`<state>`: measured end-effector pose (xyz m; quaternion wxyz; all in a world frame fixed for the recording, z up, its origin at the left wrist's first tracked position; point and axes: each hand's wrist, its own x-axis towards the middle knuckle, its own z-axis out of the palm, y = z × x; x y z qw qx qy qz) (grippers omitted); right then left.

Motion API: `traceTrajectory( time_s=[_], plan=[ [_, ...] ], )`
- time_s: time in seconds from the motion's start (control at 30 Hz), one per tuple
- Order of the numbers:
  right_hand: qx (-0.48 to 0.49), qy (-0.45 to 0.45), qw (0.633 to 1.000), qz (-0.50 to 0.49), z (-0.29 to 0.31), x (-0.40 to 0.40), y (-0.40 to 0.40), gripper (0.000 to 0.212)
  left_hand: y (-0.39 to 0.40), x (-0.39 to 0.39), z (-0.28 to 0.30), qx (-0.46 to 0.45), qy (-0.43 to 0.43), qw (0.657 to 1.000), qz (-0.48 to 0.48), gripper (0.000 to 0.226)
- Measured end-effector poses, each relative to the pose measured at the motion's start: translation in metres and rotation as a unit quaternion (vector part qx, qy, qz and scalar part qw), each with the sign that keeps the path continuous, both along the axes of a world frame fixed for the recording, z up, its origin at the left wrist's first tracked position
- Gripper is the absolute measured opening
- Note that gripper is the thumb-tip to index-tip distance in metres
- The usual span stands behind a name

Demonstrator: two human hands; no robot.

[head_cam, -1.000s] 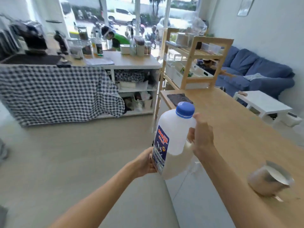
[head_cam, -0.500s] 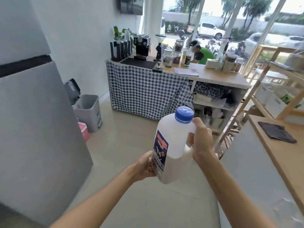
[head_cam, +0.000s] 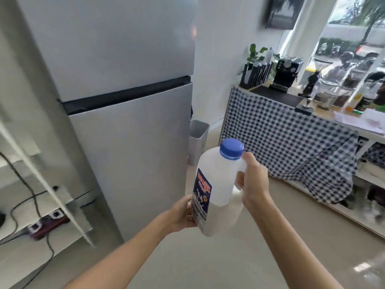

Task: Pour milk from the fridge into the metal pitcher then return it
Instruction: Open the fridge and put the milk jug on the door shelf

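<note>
A translucent milk jug (head_cam: 218, 188) with a blue cap and a blue label hangs upright in front of me, partly filled with milk. My right hand (head_cam: 253, 182) grips its handle just below the cap. My left hand (head_cam: 184, 214) holds the jug's lower left side at the label. The grey two-door fridge (head_cam: 129, 113) stands just left of the jug, both doors closed. The metal pitcher is out of view.
A grey bin (head_cam: 198, 142) stands on the floor right of the fridge. A counter with a checked cloth (head_cam: 287, 147) runs along the right, carrying a coffee machine (head_cam: 286, 71) and jars. White shelving (head_cam: 41, 184) with cables and a power strip is at the left.
The view has swung left from the wooden table and pitcher to the fridge, which now fills the left centre. Both hands kept the same hold on the jug.
</note>
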<state>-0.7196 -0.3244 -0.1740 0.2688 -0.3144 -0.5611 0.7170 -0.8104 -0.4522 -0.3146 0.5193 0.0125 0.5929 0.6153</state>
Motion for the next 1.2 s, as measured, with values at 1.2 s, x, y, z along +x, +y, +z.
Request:
traceTrajectory(
  time_s=[1.2],
  plan=[
    [0.012,-0.016,0.983,0.184,0.051,-0.148,-0.087,0.033,-0.158,-0.184,0.137,-0.174,0.438,0.822,0.320,0.041]
  ],
)
